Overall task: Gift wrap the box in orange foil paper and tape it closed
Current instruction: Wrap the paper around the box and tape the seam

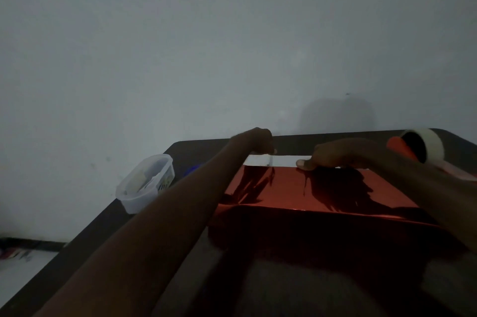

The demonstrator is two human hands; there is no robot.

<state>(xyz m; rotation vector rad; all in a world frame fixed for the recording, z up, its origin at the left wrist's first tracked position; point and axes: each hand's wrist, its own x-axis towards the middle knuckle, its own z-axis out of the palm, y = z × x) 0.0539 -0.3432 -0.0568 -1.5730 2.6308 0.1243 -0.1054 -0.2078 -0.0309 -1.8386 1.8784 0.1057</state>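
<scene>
Dim grey wall fills most of the view, and below it a dark table (196,146) runs back to meet it. At the table's left edge sits a translucent plastic tub (147,182) with pale contents too murky to name; a small blue object (192,169) shows just behind the left forearm, unidentifiable.

Moving right, the left hand (258,139) is at the far-left corner of the box, fingers curled in, apparently pinching a short strip of clear tape (270,161) that hangs down to the foil's far edge. Whether the strip already sticks to the paper I cannot tell.

Orange foil paper (309,187) covers the top of the box (273,161) and folds down over its near side, glossy and mirror-like, carrying dark reflections of both arms. Beyond the foil's far edge a pale band of the box remains uncovered. The box lies flat in the middle of the table, directly in front of the person.

Further right, the right hand (333,155) presses on that same far edge, thumb flat on the foil, the other fingers curled beside it and holding nothing I can make out. Just behind its wrist a tape dispenser (415,145) with an orange body and a white roll rests at the far right.

Judging by this, the seam-taping step is in hand. The next move calls for laying the strip across the foil's edge and smoothing it down while the right hand keeps the slippery foil taut.
</scene>
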